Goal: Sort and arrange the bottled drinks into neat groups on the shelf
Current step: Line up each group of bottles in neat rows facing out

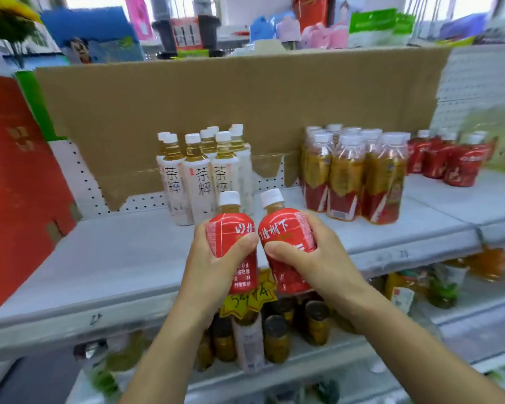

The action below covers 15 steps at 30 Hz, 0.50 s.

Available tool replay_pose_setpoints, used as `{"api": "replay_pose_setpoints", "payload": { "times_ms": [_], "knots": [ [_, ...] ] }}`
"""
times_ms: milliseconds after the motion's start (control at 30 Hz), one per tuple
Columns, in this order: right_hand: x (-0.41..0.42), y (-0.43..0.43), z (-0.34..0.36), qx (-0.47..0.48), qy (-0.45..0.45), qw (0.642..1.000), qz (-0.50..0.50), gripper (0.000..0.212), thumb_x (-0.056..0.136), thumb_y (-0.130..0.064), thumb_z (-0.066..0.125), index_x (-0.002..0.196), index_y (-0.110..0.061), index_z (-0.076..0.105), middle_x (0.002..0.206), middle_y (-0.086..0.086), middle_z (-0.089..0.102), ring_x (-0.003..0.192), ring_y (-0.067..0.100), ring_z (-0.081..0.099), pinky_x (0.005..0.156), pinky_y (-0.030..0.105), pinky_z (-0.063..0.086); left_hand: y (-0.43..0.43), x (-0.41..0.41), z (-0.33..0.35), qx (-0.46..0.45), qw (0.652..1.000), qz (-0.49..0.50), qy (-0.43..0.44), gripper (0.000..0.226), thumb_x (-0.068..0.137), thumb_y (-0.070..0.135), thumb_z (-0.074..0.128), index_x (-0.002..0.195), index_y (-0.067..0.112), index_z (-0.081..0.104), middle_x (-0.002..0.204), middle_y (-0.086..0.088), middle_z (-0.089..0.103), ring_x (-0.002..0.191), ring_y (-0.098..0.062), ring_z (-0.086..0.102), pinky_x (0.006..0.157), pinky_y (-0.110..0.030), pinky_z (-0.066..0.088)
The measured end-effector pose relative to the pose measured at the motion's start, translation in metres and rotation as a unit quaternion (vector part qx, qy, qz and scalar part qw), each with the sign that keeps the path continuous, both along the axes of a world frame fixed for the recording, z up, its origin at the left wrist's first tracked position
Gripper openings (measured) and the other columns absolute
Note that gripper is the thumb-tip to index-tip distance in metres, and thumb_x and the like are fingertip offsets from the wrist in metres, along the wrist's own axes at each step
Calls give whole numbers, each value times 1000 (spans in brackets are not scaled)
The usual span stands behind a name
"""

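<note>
While clasping one red-labelled, white-capped plastic bottle in left hand and tilted twin bottle in right hand above grey shelf, may knock them together and drop one.

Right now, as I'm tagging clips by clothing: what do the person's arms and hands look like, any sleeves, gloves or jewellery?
The left hand and right hand are bare: no gloves, rings or watch show. Both forearms are uncovered down to the picture's edge; no sleeve is in view.
</note>
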State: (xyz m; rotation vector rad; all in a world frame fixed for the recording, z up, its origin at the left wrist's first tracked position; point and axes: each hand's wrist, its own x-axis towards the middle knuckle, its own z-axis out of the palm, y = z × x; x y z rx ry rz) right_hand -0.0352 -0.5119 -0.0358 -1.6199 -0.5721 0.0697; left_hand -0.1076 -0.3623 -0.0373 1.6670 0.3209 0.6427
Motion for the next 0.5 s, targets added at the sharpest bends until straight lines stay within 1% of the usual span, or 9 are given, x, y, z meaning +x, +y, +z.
{"api": "replay_pose_setpoints", "payload": {
  "times_ms": [67,100,167,233,300,400,500],
  "knots": [
    [-1,-51,-5,-12,3,1000,-10,52,75,-30,83,117,-35,52,102,-11,64,82,-6,64,60,11,52,-47,4,-8,11,1000,-12,18,66,64,52,78,121,33,50,106,7,66,88,-9,69,72,-28,58],
    [-2,-75,-8,-16,4,1000,-15,52,75,-31,82,117,-36,51,102,-11,64,83,-7,64,61,11,52,-71,5,-11,15,1000,-17,21,62,69,49,79,121,33,49,106,7,66,90,-8,68,73,-28,57],
    [-3,-124,-14,-23,4,999,-36,54,75,-32,83,118,-36,51,103,-11,65,83,-5,65,64,13,53,-115,10,-21,18,999,-27,16,49,75,40,80,114,35,51,104,8,66,88,-5,67,71,-26,55],
    [-4,-170,-20,-24,12,998,-59,53,74,-31,83,118,-34,53,102,-10,66,81,-4,66,63,13,53,-157,14,-31,4,999,-45,15,42,75,38,81,108,33,54,102,7,68,85,-5,69,75,-32,58],
    [-4,-211,-24,-25,23,997,-75,51,74,-31,83,116,-33,54,101,-9,66,80,-4,66,61,13,53,-195,19,-38,-16,997,-72,19,47,70,42,82,108,32,56,102,4,71,85,-7,71,78,-35,59],
    [1,-263,-26,-31,35,994,-97,51,74,-32,83,116,-33,54,101,-8,66,79,-2,67,60,16,54,-244,29,-42,-40,992,-113,38,65,61,53,89,113,33,57,105,3,72,89,-11,73,80,-39,61],
    [15,-303,-24,-25,34,991,-124,51,74,-32,83,115,-34,53,102,-7,65,78,-2,66,59,16,53,-278,47,-39,-37,988,-139,49,65,58,57,85,112,36,55,105,4,71,90,-12,73,82,-41,61]
  ]
}}
